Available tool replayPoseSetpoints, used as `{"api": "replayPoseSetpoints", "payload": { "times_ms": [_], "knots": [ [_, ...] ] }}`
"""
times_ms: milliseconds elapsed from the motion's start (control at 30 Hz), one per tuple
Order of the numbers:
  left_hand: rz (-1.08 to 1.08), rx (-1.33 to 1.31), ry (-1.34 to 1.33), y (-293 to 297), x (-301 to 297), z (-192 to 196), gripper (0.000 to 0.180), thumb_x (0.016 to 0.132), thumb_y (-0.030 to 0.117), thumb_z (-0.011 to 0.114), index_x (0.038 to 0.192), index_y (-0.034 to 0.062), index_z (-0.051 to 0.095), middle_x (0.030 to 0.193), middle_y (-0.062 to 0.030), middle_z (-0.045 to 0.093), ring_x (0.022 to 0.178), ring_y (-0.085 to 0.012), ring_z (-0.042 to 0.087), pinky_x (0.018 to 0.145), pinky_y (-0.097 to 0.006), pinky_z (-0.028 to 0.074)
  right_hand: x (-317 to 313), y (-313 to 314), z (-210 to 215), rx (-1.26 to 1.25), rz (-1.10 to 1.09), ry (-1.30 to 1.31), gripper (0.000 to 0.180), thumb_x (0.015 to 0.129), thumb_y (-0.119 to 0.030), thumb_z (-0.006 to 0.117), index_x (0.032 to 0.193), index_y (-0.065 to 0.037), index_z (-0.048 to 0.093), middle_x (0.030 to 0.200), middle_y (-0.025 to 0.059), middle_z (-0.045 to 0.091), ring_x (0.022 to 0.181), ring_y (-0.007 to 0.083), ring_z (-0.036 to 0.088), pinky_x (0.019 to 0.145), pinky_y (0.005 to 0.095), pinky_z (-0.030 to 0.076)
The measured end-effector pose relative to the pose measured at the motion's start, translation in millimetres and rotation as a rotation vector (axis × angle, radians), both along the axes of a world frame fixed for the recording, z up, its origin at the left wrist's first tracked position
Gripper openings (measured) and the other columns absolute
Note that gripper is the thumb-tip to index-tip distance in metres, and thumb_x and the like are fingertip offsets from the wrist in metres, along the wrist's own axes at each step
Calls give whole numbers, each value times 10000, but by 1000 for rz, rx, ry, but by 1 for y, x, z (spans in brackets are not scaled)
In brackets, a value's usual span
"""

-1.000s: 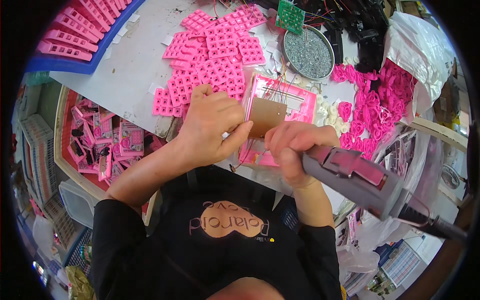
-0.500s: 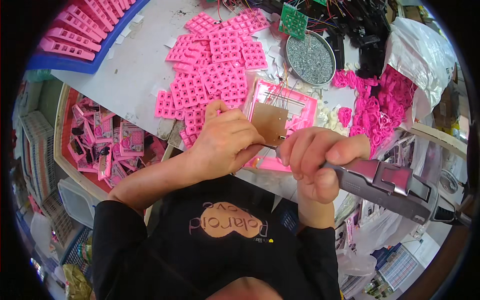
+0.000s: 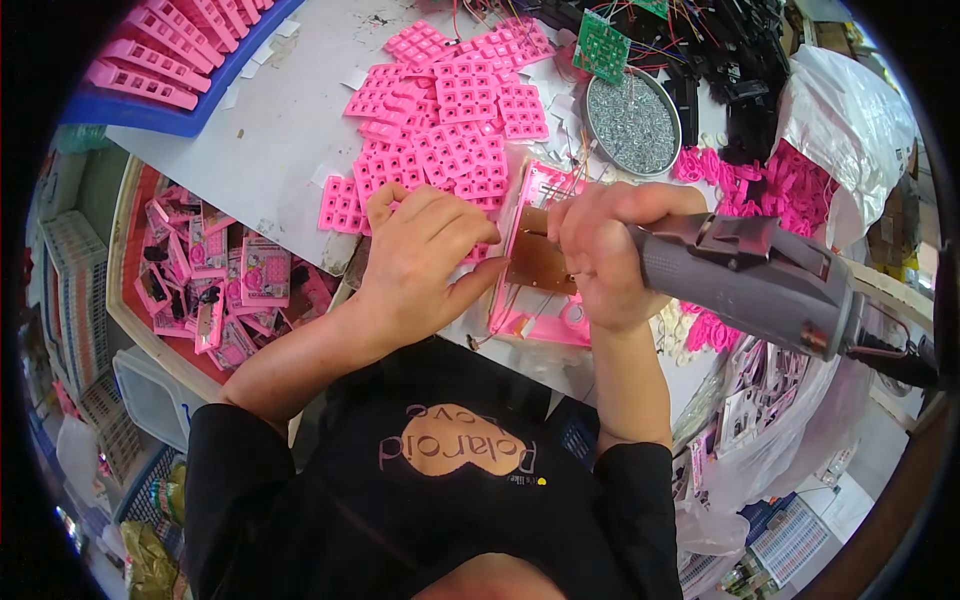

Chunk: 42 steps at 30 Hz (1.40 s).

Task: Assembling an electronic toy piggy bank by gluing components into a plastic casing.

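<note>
White and crowded, the bench (image 3: 270, 130) fills the upper half of the frame, strewn with pink keypad pieces (image 3: 440, 120) beside a round tin of small screws (image 3: 632, 122). At centre lies a pink plastic housing (image 3: 535, 300) with a brown circuit board (image 3: 540, 262) set in it. The left hand (image 3: 425, 265) rests on its left edge, fingers curled and thumb stretched toward the board — likely steadying it. The right hand (image 3: 610, 255) is wrapped tight round a grey electric screwdriver (image 3: 755, 285), its tip hidden behind the fingers over the board. Compared with half a second ago, the screwdriver body sits higher and more level in the frame, and the left thumb has spread away from the curled fingers.
</note>
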State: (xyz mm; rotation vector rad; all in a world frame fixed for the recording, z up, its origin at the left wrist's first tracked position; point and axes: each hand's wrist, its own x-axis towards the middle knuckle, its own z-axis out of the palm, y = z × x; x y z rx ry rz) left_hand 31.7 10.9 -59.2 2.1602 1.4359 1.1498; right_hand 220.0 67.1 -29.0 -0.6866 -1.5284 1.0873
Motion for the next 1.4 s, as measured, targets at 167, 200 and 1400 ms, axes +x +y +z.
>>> {"api": "replayPoseSetpoints", "payload": {
  "times_ms": [167,200,1400],
  "knots": [
    [-58,-22,-31,-13,-1,-10,262,694,153,838,891,160,665,889,14,617,882,-191,592,854,-436,327,-7,3,-3,-122,82,74,145,869,-5,696,898,-43,559,691,22,589,585,93,550,565,264,475],
    [-79,-26,-22,-15,0,-8,253,690,165,838,875,160,665,896,13,618,884,-193,589,855,-438,329,-8,3,-3,-144,89,84,131,850,-5,719,845,-31,591,691,16,608,595,82,566,563,247,473],
    [-229,-256,-244,-12,42,-4,198,734,-45,721,888,41,629,847,-78,643,735,-228,606,685,-341,478,49,-50,-3,-445,12,-501,135,848,-7,693,981,-22,675,766,67,688,596,108,600,556,264,471]
  ]
}}
